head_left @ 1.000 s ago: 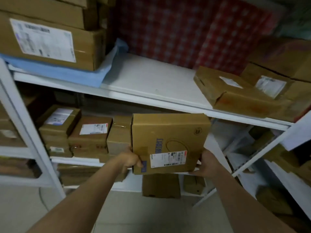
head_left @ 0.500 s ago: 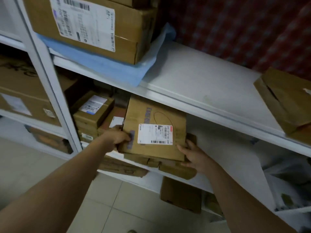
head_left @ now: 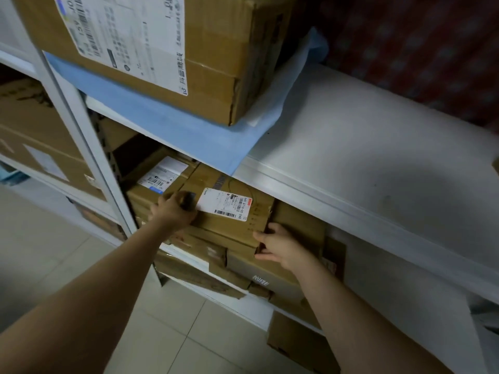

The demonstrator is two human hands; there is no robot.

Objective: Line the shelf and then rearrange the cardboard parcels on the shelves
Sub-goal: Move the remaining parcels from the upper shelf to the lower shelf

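The left hand grips the left edge of a flat brown cardboard parcel with a white label. The right hand pinches its right corner. It lies on other brown boxes under the white shelf with the blue sheet.

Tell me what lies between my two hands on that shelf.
The flat brown cardboard parcel with a white label lies between your left hand and right hand, each gripping one side, in the head view.
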